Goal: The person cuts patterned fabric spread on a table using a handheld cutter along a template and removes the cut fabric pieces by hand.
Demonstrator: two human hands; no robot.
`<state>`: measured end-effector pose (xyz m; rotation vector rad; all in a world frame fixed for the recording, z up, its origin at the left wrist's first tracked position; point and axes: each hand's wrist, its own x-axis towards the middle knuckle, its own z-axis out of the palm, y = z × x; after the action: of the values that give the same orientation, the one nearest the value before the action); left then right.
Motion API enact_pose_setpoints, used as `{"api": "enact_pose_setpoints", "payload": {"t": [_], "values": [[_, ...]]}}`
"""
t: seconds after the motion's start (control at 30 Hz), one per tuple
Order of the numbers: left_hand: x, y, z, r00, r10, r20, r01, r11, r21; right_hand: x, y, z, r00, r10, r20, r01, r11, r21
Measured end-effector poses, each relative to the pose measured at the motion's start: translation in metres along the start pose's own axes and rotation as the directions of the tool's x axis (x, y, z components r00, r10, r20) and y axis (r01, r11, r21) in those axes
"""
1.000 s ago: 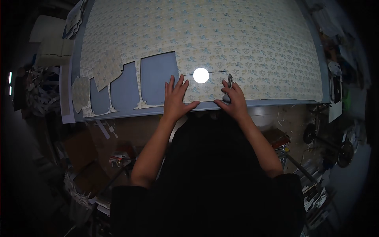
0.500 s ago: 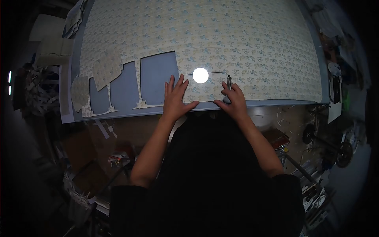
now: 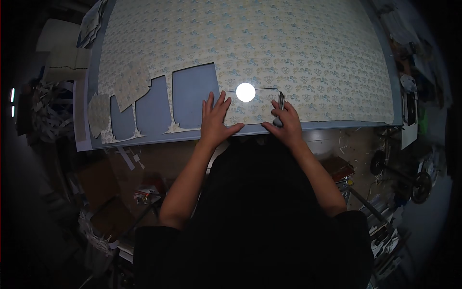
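A large sheet with a small blue and beige pattern [image 3: 317, 62] covers most of the table. Near its front edge my left hand [image 3: 215, 118] lies flat with fingers spread, just right of a cut-out opening. My right hand [image 3: 288, 123] is closed around a utility knife [image 3: 280, 108], whose tip points away from me and meets the sheet. A thin dark line runs across the sheet between the two hands, ending close to the knife tip. A bright round spot, seemingly a light reflection, sits over that area.
Several rectangular openings left of my hands show the blue-grey tabletop [image 3: 195, 98]. Loose cut pieces [image 3: 132, 85] of the sheet lie at the left. Paper strips [image 3: 55, 113] are heaped beyond the table's left side. A wheeled metal stand [image 3: 421, 188] is at the lower right.
The whole view has shifted very slightly to the right. Both hands and the knife keep nearly the same places on the sheet.
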<state>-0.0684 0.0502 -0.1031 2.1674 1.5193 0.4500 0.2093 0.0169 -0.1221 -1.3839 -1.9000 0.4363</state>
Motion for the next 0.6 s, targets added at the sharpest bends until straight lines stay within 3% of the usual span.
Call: {"api": "enact_pose_setpoints", "payload": {"t": [0.6], "values": [[-0.0012, -0.0035, 0.0037, 1.0, 0.016, -0.012, -0.016, 1.0, 0.015, 0.0003, -0.0003, 0.0002, 1.0, 0.025, 0.016, -0.025, 1.0, -0.009]]}}
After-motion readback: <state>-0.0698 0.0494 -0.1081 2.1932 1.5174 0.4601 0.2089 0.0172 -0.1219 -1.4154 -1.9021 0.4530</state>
